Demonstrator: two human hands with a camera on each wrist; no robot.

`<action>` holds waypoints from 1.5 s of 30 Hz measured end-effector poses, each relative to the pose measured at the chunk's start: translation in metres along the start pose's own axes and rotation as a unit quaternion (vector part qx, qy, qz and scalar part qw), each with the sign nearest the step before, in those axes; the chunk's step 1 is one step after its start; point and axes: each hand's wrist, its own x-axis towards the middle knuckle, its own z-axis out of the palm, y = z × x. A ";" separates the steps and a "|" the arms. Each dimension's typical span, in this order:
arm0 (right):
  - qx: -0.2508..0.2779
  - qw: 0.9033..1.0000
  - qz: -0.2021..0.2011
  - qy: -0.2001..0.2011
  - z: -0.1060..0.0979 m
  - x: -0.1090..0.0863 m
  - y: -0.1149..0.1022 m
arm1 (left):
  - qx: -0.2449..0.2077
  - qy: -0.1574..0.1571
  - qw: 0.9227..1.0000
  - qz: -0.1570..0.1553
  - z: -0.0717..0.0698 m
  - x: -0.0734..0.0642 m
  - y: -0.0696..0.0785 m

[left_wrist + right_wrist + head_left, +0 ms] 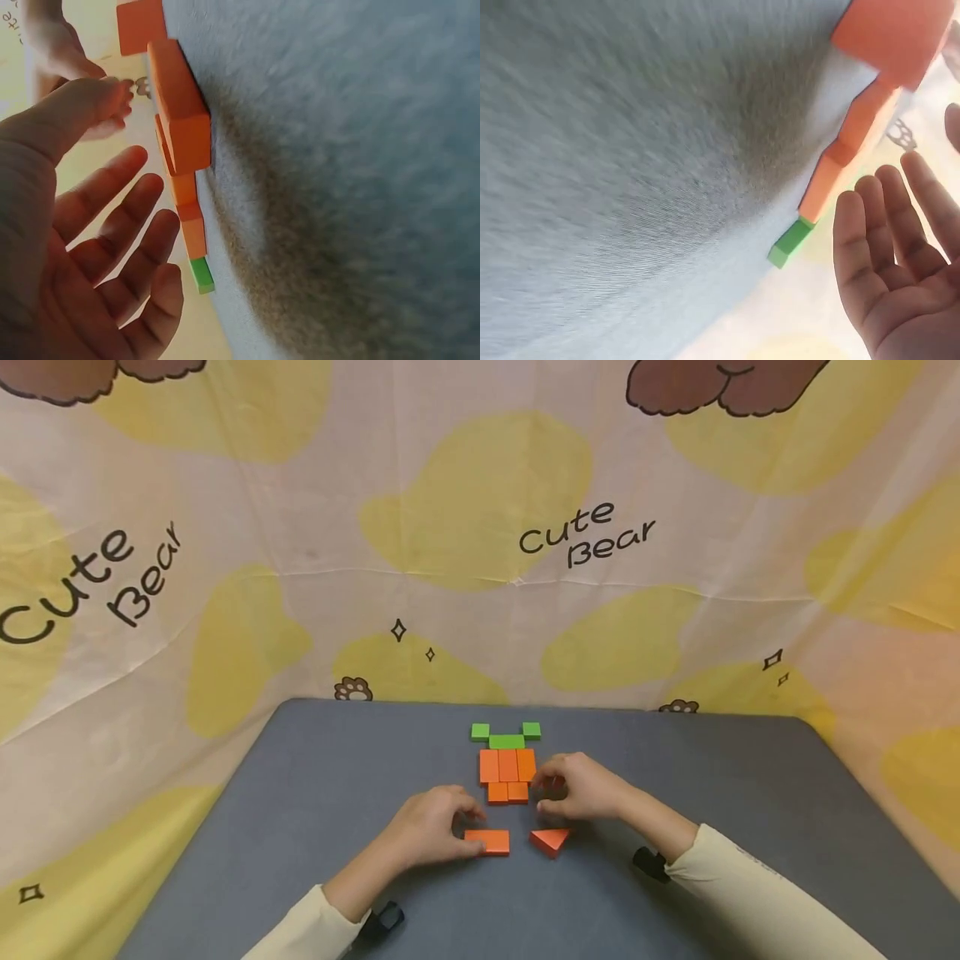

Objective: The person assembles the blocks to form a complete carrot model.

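Observation:
An orange rectangular block [491,842] lies on the table beside my left hand [431,827], whose thumb is at its left end. In the left wrist view that hand's fingers [131,225] are loosely spread and grip nothing. My right hand [585,787] hovers right of the orange block group, its fingers [900,217] relaxed and holding nothing. Just in front of it lies an orange triangular block [550,842]. Farther back, three upright orange blocks [507,766] stand side by side in the layout above two smaller orange blocks [498,792].
Behind the orange group lies a green rectangular block [507,742], with a green square block at its left [480,732] and another green square block at its right [532,731]. The grey table [337,768] ends at a printed cloth backdrop [480,610].

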 end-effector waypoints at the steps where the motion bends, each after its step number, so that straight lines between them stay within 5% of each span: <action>1: 0.005 1.000 -0.001 -0.001 0.000 -0.004 -0.001 | 0.002 -0.001 1.000 0.000 0.000 -0.002 0.000; 11: 0.051 0.999 -0.005 -0.019 0.007 -0.031 -0.008 | 0.014 -0.009 1.000 -0.014 0.000 -0.004 0.001; 22: 0.013 1.000 -0.016 -0.023 0.011 -0.032 -0.014 | 0.023 -0.022 0.999 -0.009 0.009 0.004 0.002; 31: 0.003 1.000 -0.015 -0.021 0.012 -0.035 -0.017 | 0.042 0.018 0.999 -0.012 0.016 0.020 0.005; 45: -0.005 1.000 0.003 -0.023 0.014 -0.035 -0.022 | 0.049 0.032 0.998 -0.008 0.020 0.037 0.008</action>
